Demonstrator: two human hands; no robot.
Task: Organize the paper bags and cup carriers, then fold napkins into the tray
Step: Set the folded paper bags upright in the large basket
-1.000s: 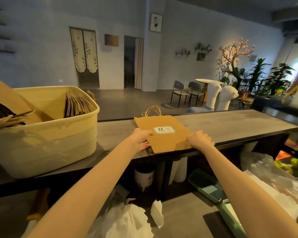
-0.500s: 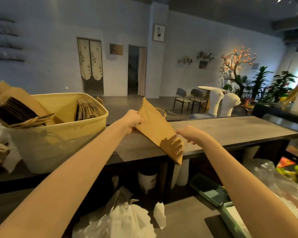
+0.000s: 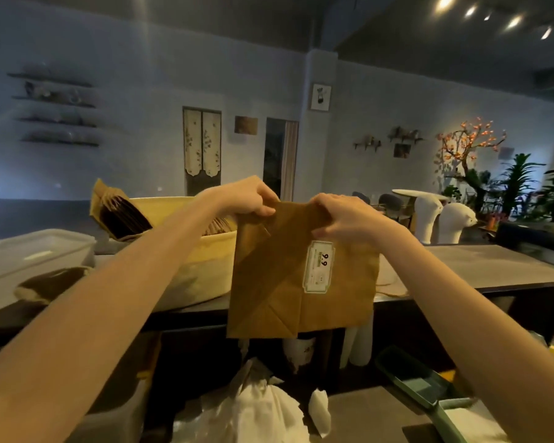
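Two-handed grip, flat kraft-paper bag (image 3: 301,276)

The paper bag (image 3: 301,276) hides the yellow bin's (image 3: 192,266) right end; its small label (image 3: 318,266) print is unreadable.

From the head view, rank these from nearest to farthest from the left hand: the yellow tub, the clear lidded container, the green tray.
1. yellow tub, just behind and below the left hand, on the counter.
2. clear lidded container, far left on the counter.
3. green tray, low on the right, below the counter.
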